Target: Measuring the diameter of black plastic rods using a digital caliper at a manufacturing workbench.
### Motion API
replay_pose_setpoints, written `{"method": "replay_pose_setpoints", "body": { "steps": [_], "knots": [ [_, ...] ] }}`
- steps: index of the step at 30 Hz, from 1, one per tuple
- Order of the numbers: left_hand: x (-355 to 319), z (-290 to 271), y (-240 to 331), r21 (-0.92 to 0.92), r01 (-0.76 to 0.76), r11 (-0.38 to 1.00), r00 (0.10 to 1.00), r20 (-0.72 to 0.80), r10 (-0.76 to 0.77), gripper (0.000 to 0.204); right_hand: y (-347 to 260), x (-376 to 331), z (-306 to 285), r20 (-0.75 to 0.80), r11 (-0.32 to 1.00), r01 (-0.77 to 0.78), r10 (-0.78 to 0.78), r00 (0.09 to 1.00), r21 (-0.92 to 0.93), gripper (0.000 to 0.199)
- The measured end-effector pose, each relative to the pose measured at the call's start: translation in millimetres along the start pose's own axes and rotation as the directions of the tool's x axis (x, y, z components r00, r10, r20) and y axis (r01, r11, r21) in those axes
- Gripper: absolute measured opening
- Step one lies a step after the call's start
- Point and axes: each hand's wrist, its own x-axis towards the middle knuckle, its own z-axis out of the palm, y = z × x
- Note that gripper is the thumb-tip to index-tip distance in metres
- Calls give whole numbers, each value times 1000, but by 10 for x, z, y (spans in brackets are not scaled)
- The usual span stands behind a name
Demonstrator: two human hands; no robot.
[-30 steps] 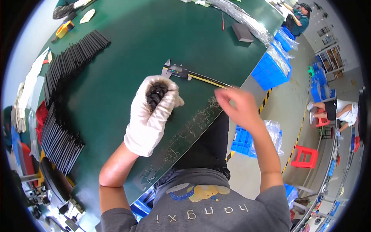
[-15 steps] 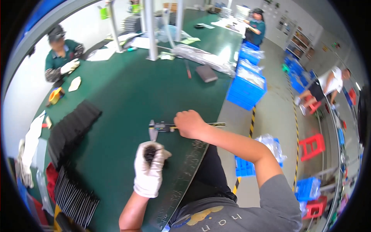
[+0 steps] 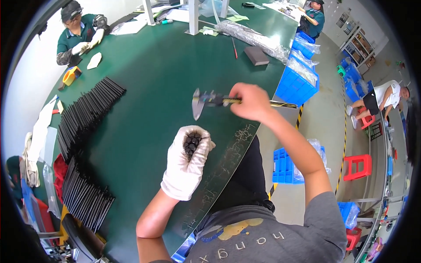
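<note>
My left hand (image 3: 180, 173), in a white glove, is closed round a bundle of thin black rods (image 3: 192, 143); their round ends show at the top of the fist. Ahead and to the right, my bare right hand (image 3: 251, 101) grips a caliper (image 3: 214, 100) by its beam. The caliper's jaws point left and toward me, above the table and apart from the bundle. At the left lies a long row of black rods (image 3: 90, 115) side by side. Nearer to me is a second row of dark rods (image 3: 87, 198) with shiny shafts.
The green table (image 3: 149, 92) has a worn near edge. A dark block (image 3: 256, 56), a red pen (image 3: 234, 48) and plastic-wrapped goods (image 3: 254, 37) lie toward the back. A gloved co-worker (image 3: 81, 35) sits far left, by yellow tape (image 3: 70, 76). Blue crates (image 3: 297, 83) stand right of the table.
The caliper's jaws were close to the bundle's top and are now farther off, with my right hand raised away. My left hand still grips the rods. The whole view has shifted.
</note>
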Motion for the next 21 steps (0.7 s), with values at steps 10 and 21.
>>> {"method": "replay_pose_setpoints", "body": {
  "steps": [10, 21],
  "knots": [
    [-54, 8, 19, -53, 32, 998, 999, -38, -34, 10, -89, -300, -407, -228, 1000, -4, 7, 974, 13, 51],
    [-66, 71, 36, 30, -57, 998, 996, -72, 59, 13, -127, -525, -670, -258, 952, 298, -306, 917, -71, 41]
  ]
}}
